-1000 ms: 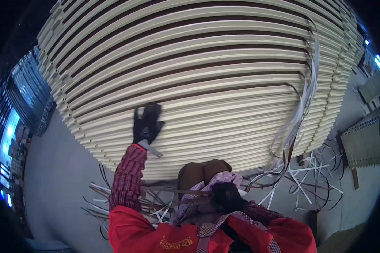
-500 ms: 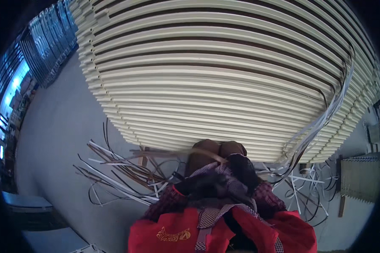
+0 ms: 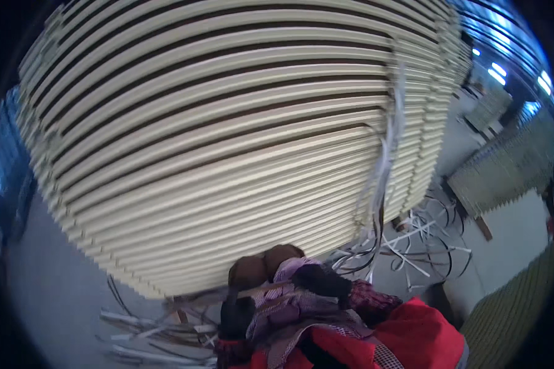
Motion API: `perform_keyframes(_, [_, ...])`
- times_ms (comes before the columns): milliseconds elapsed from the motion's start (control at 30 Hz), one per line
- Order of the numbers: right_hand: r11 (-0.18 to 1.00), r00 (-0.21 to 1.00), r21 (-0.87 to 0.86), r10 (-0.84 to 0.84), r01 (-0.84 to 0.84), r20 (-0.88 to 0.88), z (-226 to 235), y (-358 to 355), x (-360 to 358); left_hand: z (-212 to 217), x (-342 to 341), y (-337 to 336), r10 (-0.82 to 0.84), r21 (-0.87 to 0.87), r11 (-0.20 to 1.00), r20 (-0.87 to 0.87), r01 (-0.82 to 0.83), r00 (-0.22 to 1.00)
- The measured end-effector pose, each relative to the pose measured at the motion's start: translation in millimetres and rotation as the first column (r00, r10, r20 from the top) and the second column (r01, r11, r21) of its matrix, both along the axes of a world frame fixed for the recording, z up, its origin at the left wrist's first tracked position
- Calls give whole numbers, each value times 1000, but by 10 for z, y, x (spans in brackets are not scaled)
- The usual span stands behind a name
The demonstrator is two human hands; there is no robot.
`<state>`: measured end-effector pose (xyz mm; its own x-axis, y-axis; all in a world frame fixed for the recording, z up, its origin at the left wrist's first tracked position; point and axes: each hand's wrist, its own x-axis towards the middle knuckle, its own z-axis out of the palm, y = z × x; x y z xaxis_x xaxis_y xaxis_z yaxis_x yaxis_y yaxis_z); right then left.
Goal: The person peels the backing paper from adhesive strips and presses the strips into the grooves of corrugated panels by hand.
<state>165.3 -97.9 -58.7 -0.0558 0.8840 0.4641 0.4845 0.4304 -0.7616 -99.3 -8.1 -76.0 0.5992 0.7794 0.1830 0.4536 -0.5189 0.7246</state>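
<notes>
The person stands at the near edge of a large stack of cream-coloured, long, flat boards (image 3: 228,141) laid in stepped layers on the floor. The left hand (image 3: 236,317), in a dark glove, is curled near a thin brown strip (image 3: 271,288) at chest height; whether it grips the strip cannot be told. The right hand (image 3: 321,280), also dark-gloved, is closed over pink-and-white checked cloth (image 3: 289,301). Loose white strapping bands (image 3: 381,184) hang down the stack's right side and litter the grey floor (image 3: 55,307). The boards look stiff, long and heavy as a stack; a single board is best taken near its end edge.
</notes>
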Motion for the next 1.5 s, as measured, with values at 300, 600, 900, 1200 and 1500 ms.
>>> perform_keyframes(300, [954,880,-156,-161,254,446,98,151,-328,644,350,-290,-424,-492,681,339,542,840])
perform_keyframes(600, [926,799,-15,-316,377,511,127,113,-385,-138,284,0,-483,-363,806,52,467,874])
perform_keyframes(900, [900,691,58,-371,431,621,-406,-82,-201,393,344,-127,-335,-141,926,126,351,934])
perform_keyframes(1200, [945,911,-154,-219,287,350,530,-104,-127,689,578,-170,-498,-22,867,-44,497,866])
perform_keyframes(1500, [956,853,-167,-125,239,507,766,-388,221,505,512,315,248,-665,703,560,251,791])
